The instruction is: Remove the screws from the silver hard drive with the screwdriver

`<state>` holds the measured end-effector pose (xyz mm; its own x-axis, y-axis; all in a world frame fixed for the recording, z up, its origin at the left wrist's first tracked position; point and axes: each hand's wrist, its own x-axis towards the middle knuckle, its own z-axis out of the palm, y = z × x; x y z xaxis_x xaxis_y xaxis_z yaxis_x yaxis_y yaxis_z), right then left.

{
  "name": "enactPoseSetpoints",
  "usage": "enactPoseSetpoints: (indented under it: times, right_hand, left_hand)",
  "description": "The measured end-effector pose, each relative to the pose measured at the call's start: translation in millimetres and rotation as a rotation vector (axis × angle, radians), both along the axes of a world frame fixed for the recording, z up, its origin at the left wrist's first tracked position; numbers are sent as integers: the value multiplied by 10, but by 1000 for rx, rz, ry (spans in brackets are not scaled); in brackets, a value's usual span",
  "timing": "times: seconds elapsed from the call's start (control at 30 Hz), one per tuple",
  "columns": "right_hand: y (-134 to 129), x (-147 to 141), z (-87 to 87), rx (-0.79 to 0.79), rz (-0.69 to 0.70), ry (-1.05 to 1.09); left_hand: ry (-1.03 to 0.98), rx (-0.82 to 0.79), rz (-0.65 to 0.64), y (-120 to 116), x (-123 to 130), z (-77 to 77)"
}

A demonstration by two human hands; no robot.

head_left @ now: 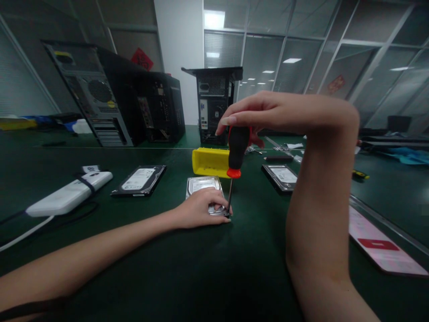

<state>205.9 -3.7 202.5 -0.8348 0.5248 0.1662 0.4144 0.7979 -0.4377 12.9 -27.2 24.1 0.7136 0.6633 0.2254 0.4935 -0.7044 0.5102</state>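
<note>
A silver hard drive lies on the green table, its near part covered by my left hand. The fingers of that hand curl round the drive's near right corner and grip it against the table. My right hand is above, wrapped over the top of a black and red screwdriver from above. The screwdriver stands almost upright, and its thin shaft runs down to the drive's near right corner beside my left fingertips. Its tip and any screw there are too small to make out.
A yellow bin stands just behind the drive. Other hard drives lie left and right. A white power strip is farther left. Computer cases stand at the back, and a pink-and-white board lies at right.
</note>
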Motion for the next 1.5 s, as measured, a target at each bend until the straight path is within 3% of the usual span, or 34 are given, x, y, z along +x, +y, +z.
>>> enactPoseSetpoints:
  times: [0.27, 0.57, 0.9, 1.03, 1.2, 1.27, 1.4, 1.5]
  right_hand:
    - [28, -33, 46, -20, -38, -59]
    - [-15, -111, 38, 0, -238, -126]
    - [-26, -151, 4, 91, -176, -87]
    - [-6, -181, -6, 109, -282, -102]
    - [-33, -190, 0, 10, -361, -43]
    - [-56, -188, 8, -28, -321, -38]
    - [-73, -180, 28, -13, -112, -72]
    - [-64, -177, 35, 37, -75, -97]
  left_hand:
    - [0, 1, 2, -8, 6, 12]
    - [-1, -12, 2, -16, 6, 22]
    - [6, -23, 11, -28, 13, 37]
    - [4, -17, 6, -22, 16, 33]
    - [-1, 1, 1, -3, 23, 26]
    - [-6, -2, -1, -2, 24, 25]
    - [-2, -7, 5, -9, 19, 25]
    - [3, -10, 9, -13, 18, 30]
